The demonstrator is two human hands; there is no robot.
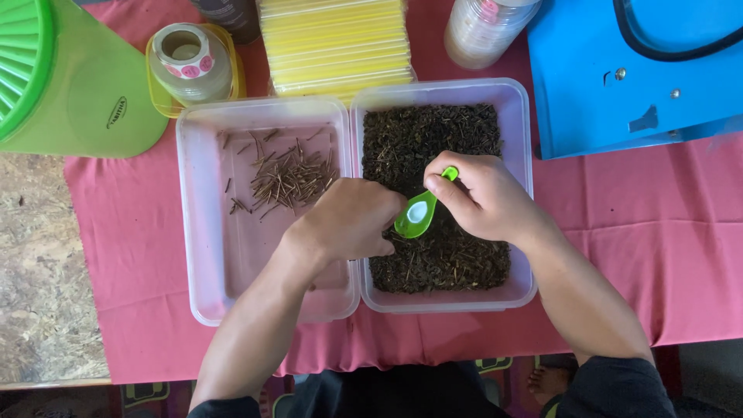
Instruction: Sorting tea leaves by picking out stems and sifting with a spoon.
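Note:
My right hand (484, 195) holds a small green plastic spoon (419, 215) by its handle, its bowl hovering over dark loose dried leaves (457, 255) in the right clear plastic tub (523, 116). My left hand (348, 220) is curled at the tubs' shared edge, its fingers reaching into the leaves beside the spoon; what they pinch is hidden. The left clear tub (201, 232) holds a small pile of thin brown stems (290, 178).
A pink cloth (658, 255) covers the table. A green jug (70, 77) stands at back left, beside a roll of round stickers in a yellow lid (190, 58). A stack of yellow packets (337, 42), a jar (484, 31) and a blue machine (619, 70) line the back.

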